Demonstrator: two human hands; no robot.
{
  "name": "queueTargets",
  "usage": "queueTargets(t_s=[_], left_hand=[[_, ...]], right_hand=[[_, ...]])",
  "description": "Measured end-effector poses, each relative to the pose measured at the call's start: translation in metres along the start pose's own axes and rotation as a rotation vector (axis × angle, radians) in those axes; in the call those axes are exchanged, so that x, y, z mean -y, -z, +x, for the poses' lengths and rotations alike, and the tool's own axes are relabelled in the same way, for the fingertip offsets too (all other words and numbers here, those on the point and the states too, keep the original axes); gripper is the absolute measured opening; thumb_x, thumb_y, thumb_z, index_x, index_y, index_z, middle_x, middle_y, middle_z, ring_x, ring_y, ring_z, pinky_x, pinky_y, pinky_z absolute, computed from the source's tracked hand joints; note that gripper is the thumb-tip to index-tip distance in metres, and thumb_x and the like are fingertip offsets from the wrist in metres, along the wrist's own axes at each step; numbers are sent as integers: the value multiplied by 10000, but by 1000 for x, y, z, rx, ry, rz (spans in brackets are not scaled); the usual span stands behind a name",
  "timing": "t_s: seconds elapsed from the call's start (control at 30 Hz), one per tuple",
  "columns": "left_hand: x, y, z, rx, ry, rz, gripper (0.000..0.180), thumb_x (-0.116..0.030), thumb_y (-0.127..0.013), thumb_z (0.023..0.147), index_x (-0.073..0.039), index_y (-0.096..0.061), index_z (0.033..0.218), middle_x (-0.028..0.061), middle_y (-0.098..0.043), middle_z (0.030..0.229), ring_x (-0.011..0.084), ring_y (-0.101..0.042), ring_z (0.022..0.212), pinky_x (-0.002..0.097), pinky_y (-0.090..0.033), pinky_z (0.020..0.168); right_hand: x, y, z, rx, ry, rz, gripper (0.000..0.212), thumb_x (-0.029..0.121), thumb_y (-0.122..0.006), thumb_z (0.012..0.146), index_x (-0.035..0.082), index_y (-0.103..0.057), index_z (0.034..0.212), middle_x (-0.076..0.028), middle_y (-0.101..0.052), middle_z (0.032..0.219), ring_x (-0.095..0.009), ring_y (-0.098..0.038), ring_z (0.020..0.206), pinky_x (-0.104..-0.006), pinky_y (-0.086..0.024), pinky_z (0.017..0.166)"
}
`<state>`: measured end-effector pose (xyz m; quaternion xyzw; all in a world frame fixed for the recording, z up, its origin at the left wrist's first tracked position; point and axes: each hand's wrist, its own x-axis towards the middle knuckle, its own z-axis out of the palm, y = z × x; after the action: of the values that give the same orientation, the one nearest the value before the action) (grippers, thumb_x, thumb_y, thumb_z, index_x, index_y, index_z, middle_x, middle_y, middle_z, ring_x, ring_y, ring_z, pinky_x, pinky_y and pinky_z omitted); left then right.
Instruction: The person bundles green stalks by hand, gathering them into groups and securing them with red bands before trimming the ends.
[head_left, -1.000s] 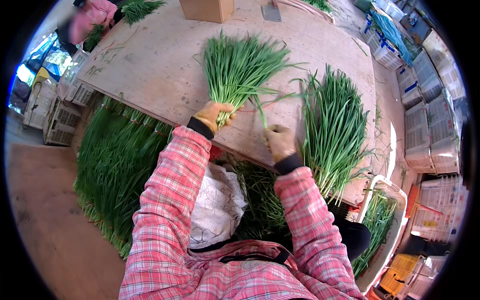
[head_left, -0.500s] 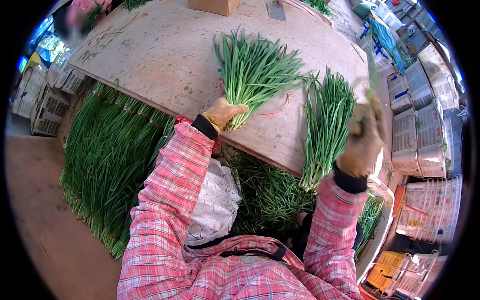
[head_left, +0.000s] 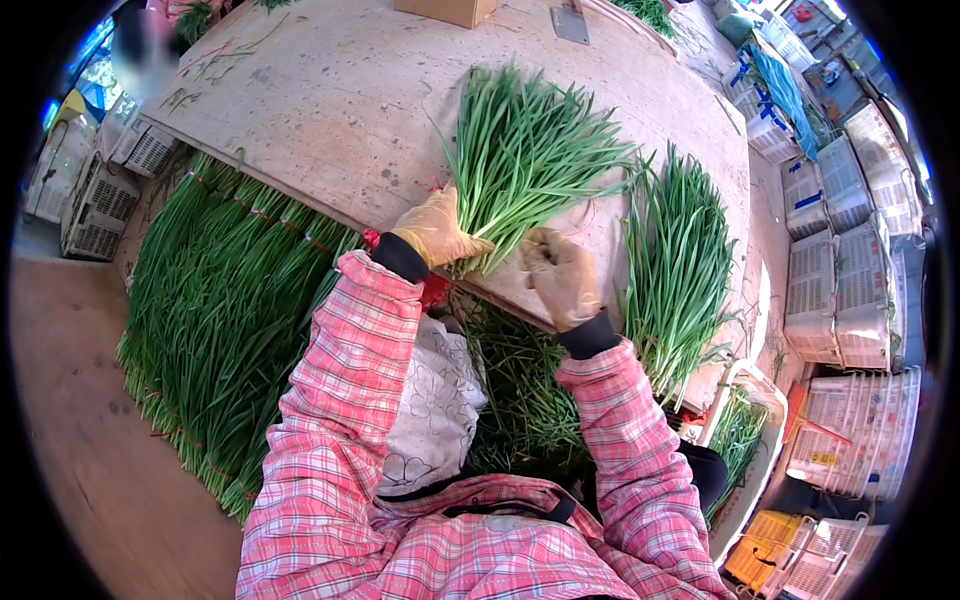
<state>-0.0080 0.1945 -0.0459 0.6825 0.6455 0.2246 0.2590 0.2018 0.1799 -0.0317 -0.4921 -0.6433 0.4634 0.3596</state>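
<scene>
My left hand (head_left: 440, 230), in a yellowish glove, is closed around the stem ends of a bunch of green garlic chives (head_left: 525, 150). The leaves fan out away from me over the wooden tabletop. Just right of the stems is my right hand (head_left: 563, 277), gloved as well, with its fingers curled in. Whatever they may hold is hidden. A loose pile of chives (head_left: 680, 260) lies on the table to the right, its stems hanging past the near edge. Red ties (head_left: 437, 188) show beside my left hand.
Tied chive bunches (head_left: 220, 330) are stacked at the left below the tabletop (head_left: 330, 110). Loose trimmings (head_left: 530, 400) lie under its near edge. White plastic crates (head_left: 835, 290) line the right side. A cardboard box (head_left: 450, 8) and a flat metal blade (head_left: 570, 25) lie at the far side.
My right hand has come left from beyond the loose pile to beside the held bunch. The left hand keeps its grip on the stems.
</scene>
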Motion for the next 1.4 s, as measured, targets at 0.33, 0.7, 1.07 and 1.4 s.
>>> queueTargets(t_s=[0.33,0.7,1.07,1.4], left_hand=[[31,3,7,13,-128,-228,529,-348,-607,810,44,-507,1152,251,-563,1098,372,-515,1066,383,-404,907],[62,-14,20,-290,1,-94,257,-198,-484,888,-35,-594,1054,193,-616,972,333,-580,917,386,-449,798],[36,2,22,-257,250,72,390,-127,-581,812,-185,-530,1195,110,-621,1032,309,-586,950,402,-455,824],[65,-11,43,-454,271,58,154,-225,-608,777,-125,-667,877,118,-651,859,331,-613,816,413,-473,723]], right_hand=[[18,3,23,-110,98,-198,257,275,-602,848,33,-614,934,-100,-583,689,-203,-565,588,-316,-457,555],[10,-21,22,117,276,-403,248,248,-588,827,108,-618,1029,-145,-617,944,-300,-615,845,-387,-482,735],[-39,37,31,-198,336,-811,290,134,-647,733,101,-625,1020,-91,-620,998,-289,-612,818,-390,-478,722],[-25,33,33,-75,149,-860,138,227,-614,763,124,-652,847,-115,-628,810,-321,-605,769,-429,-462,674]])
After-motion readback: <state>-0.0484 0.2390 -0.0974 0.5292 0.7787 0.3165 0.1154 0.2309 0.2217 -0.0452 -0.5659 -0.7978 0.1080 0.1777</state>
